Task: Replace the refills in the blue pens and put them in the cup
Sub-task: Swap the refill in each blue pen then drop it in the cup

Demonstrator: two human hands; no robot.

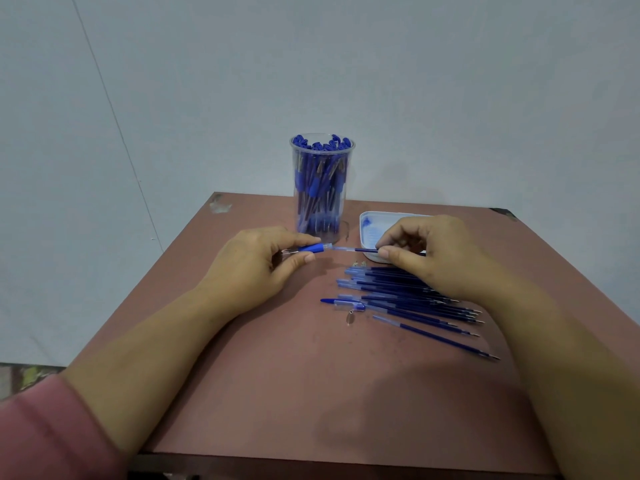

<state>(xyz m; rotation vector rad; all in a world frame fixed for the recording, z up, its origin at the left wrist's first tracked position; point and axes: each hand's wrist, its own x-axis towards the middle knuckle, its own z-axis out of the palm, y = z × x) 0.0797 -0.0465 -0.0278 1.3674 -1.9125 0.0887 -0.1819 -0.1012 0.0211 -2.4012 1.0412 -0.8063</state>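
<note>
My left hand (256, 263) grips a blue pen barrel (310, 248) by its blue grip end, held level above the table. My right hand (426, 252) pinches a blue refill (349, 250) whose left end sits in the barrel's mouth. A clear cup (322, 188) packed with several blue pens stands at the back of the table, just behind my left hand. A pile of several loose blue refills (408, 299) lies under and in front of my right hand. A blue pen cap (341, 302) and a small metal tip (350, 318) lie left of the pile.
A white tray (372, 223) with blue ink stains sits behind my right hand, partly hidden by it. The brown table (277, 375) has worn back corners. A grey wall rises behind it. A pink sleeve covers my left forearm near the lower left.
</note>
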